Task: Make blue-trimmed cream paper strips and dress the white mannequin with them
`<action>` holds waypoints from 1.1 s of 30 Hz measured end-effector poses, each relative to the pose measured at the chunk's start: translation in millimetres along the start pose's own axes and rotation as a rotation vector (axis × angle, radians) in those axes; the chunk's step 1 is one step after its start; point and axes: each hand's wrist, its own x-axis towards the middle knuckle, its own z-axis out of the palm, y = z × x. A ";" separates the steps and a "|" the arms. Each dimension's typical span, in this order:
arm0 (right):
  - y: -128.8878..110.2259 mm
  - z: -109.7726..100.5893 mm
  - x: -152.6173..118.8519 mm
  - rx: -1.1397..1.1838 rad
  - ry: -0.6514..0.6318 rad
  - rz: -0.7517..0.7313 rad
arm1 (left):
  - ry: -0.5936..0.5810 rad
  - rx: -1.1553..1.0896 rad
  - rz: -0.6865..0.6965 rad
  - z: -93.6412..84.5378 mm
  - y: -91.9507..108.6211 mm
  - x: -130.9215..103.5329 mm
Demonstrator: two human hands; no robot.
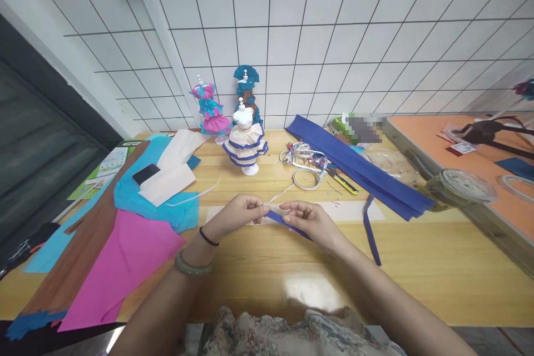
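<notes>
My left hand (245, 212) pinches one end of a narrow blue crepe paper strip (275, 216) between thumb and fingertips. Thumb and fingers of my right hand (309, 221) close on the same strip a little farther along, and its tail comes out below that hand. Beneath both hands lies a long cream paper strip (350, 211). A thin white tape (280, 193) runs from near my left fingertips toward a white roll (306, 179). Beyond the hands stands a small white mannequin (243, 117) in a tiered cream skirt (245, 144) with blue edging.
Pink (125, 261), brown (89, 222) and turquoise crepe paper (183, 211) spread at left, with a phone (146, 174) on top. Two dressed figures stand by the wall. At right are folded blue paper (354, 164), a yellow cutter (345, 182), another blue strip (370, 233) and a clear-lidded jar (463, 189).
</notes>
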 end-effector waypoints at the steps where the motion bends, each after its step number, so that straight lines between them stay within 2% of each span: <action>1: -0.1 0.9 -0.1 0.010 -0.002 0.006 | 0.002 -0.005 -0.004 0.2 -0.3 -0.2; 7: -1.3 5.7 0.7 0.074 -0.037 0.034 | 0.005 -0.001 -0.023 -2.8 -4.6 -1.5; 13: 4.5 8.6 4.4 0.095 -0.046 -0.003 | -0.023 -0.052 -0.070 -4.7 -10.8 -1.9; 21: 10.7 16.7 5.9 0.006 -0.021 -0.055 | -0.017 -0.032 -0.083 -6.0 -25.2 -5.3; 27: 27.5 12.6 -4.6 -0.095 -0.062 0.005 | -0.004 0.009 -0.205 -16.4 -41.0 -37.2; 33: 32.1 14.3 -8.0 -0.221 -0.104 0.016 | 0.211 0.097 -0.232 -37.9 -59.7 -75.4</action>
